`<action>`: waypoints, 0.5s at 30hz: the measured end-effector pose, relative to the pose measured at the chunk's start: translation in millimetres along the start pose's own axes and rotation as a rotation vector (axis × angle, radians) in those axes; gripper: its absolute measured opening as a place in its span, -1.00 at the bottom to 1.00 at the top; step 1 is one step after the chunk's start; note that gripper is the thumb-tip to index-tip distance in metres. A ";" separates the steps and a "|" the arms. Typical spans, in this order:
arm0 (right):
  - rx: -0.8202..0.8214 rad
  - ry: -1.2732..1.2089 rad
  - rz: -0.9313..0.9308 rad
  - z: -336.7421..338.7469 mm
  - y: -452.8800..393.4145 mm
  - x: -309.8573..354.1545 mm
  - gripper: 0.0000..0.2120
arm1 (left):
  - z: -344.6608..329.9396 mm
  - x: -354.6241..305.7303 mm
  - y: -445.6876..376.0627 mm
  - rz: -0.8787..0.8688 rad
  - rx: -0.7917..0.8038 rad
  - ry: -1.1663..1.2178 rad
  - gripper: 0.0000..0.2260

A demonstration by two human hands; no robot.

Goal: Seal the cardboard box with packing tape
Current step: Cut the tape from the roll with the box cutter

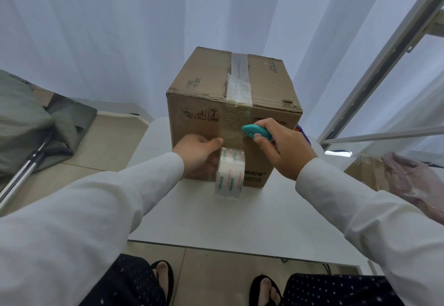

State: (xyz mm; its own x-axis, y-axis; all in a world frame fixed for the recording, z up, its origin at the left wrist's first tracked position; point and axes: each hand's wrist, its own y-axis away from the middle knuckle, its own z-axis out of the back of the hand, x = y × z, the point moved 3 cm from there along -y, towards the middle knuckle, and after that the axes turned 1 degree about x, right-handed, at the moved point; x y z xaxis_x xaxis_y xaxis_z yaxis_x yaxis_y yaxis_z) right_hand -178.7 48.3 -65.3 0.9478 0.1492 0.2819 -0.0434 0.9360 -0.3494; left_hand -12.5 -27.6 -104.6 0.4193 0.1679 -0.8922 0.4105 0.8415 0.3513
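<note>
A brown cardboard box (206, 118) stands on a white table (240, 216). A strip of clear tape (237, 82) runs over its closed top seam and down the near face. My left hand (197, 154) holds a roll of clear packing tape (230, 173) against the lower part of that face, thumb pressed beside the strip. My right hand (283, 147) grips a small teal cutter (254, 131), its tip against the right edge of the tape just above the roll.
White curtains hang behind the table. A grey bag (28, 118) and metal poles (21, 173) lie on the floor at left. A white metal frame (384, 70) leans at right, with a plastic bag (413, 180) below it. My sandalled feet show under the table edge.
</note>
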 end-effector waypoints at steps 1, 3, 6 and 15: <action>-0.001 0.000 0.009 -0.8 -0.9 1.7 -0.75 | 2.4 -0.1 -1.8 -0.038 -0.045 -0.027 -0.69; -0.011 0.002 0.021 -1.3 -2.1 5.1 -0.76 | 7.3 -1.4 -5.1 -0.109 -0.127 -0.122 -0.67; -0.012 0.014 0.042 -0.1 -2.8 10.8 -0.76 | 11.8 -6.9 -5.7 -0.203 -0.270 -0.448 -0.71; 0.146 -0.011 0.098 -9.2 1.1 14.5 -0.74 | 7.5 -21.2 -4.8 -0.415 -0.411 -0.847 -0.74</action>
State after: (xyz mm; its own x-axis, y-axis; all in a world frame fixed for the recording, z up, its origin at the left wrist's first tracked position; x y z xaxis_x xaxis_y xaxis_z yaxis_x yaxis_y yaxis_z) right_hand -162.1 48.6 -69.9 0.9334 0.2446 0.2626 -0.1815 0.9530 -0.2427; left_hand -17.2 -39.1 -85.2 0.8061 -0.4598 -0.3725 0.4115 0.8879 -0.2056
